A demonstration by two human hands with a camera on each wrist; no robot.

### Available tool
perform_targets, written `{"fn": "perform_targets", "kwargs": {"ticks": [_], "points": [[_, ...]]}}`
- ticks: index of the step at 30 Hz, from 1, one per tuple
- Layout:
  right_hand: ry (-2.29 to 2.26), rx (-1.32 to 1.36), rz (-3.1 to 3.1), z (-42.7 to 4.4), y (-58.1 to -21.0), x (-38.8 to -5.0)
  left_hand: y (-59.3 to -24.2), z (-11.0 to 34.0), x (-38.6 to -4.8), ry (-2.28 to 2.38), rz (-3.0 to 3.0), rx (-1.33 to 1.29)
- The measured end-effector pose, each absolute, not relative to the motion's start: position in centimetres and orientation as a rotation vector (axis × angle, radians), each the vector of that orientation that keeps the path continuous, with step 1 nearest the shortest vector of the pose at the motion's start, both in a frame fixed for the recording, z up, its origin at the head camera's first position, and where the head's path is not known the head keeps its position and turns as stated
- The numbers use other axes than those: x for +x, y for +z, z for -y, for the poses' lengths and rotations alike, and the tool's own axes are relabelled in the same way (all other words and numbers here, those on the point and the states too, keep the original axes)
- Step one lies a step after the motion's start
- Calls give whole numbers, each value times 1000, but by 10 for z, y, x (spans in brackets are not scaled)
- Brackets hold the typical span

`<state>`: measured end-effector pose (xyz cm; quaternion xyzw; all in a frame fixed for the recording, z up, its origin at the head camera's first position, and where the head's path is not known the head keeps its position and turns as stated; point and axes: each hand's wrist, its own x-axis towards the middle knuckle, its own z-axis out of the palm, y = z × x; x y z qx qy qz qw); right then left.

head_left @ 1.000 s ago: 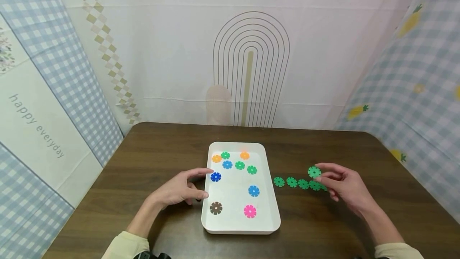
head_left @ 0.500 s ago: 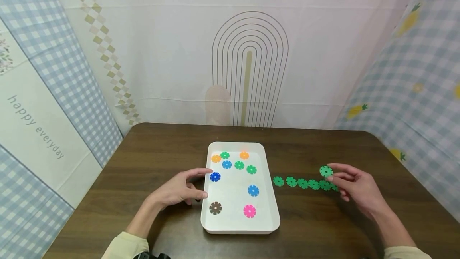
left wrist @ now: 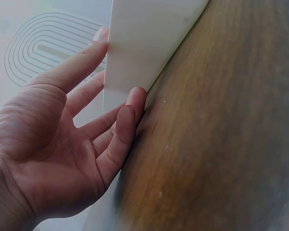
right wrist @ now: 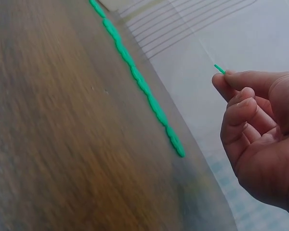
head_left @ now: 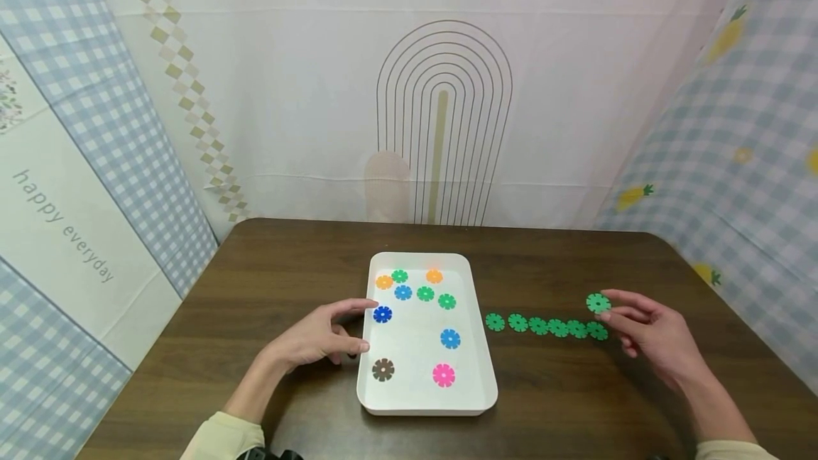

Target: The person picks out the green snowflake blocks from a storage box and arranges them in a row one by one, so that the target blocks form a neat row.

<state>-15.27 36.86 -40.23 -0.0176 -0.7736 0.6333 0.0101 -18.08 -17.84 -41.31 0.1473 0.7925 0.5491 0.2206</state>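
Observation:
My right hand [head_left: 658, 336] pinches a green notched plastic disc [head_left: 598, 303] between thumb and index finger, held above the table. In the right wrist view the same disc [right wrist: 220, 69] is seen edge-on at the fingertips. Below and to its left, a row of several green notched discs [head_left: 558, 328] lies flat on the table, stretching from the tray toward the right hand. My left hand [head_left: 313, 336] rests against the left side of the white tray [head_left: 409, 403], index finger and thumb touching its rim; in the left wrist view its fingers are loosely bent beside the tray wall [left wrist: 139, 43].
Inside the tray lie loose discs: a brown one [head_left: 383, 370], a pink one [head_left: 444, 375], a dark blue one [head_left: 383, 314], and several light blue, green and orange ones. The brown wooden table [head_left: 307, 254] ends at a hanging cloth [head_left: 307, 126].
My right hand has moved to the right with the pinched disc, uncovering the right end of the green row. The left hand has stayed at the tray.

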Motion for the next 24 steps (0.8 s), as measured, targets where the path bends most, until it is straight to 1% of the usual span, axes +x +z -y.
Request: {"fn": "perform_targets", "kwargs": {"ticks": [9, 17, 24], "points": [[1820, -159, 2511, -380, -411, -154, -413, 178, -181, 1508, -2198, 395], [1812, -156, 2459, -388, -419, -152, -414, 178, -181, 1515, -2187, 412], [1728, -212, 2515, -392, -422, -150, -414, 179, -181, 1515, -2186, 411]]}}
